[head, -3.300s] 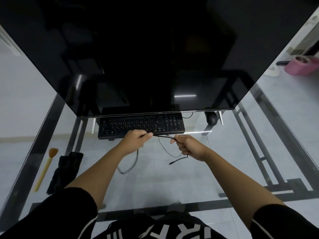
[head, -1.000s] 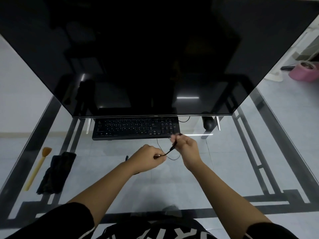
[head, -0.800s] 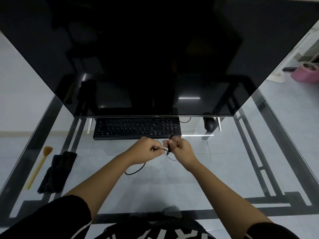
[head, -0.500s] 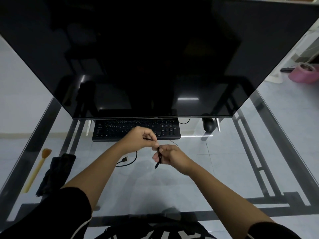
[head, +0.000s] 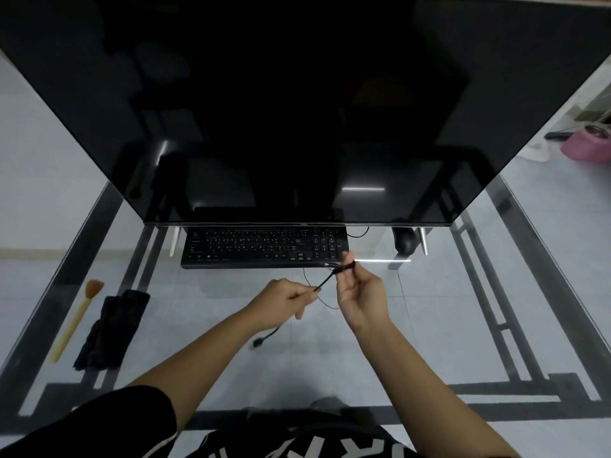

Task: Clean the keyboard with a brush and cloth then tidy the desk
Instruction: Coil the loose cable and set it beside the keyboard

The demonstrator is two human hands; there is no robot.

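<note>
From the head camera, both hands are raised above the glass counter (head: 429,325), just in front of the black keyboard (head: 264,246); the left hand (head: 281,300) has its grip pressed together, pinching a thin black cable (head: 325,280) between thumb and fingers; the right hand (head: 360,295), fingers pointing up, pinches the same cable a little higher, near the keyboard's front right corner; the stretch of cable between the two hands runs taut and slanted; a slack loop hangs beneath it, and the cable's plug end (head: 258,342) dangles below the left wrist. The keyboard lies flat on the counter, tucked under the lower edge of a large dark monitor (head: 297,110); a black mouse (head: 405,241) sits to its right. Far left on the counter lie a brush (head: 77,317) with a pale handle and orange bristles, and just beside it a crumpled dark cloth (head: 110,330), both well apart from the hands.
</note>
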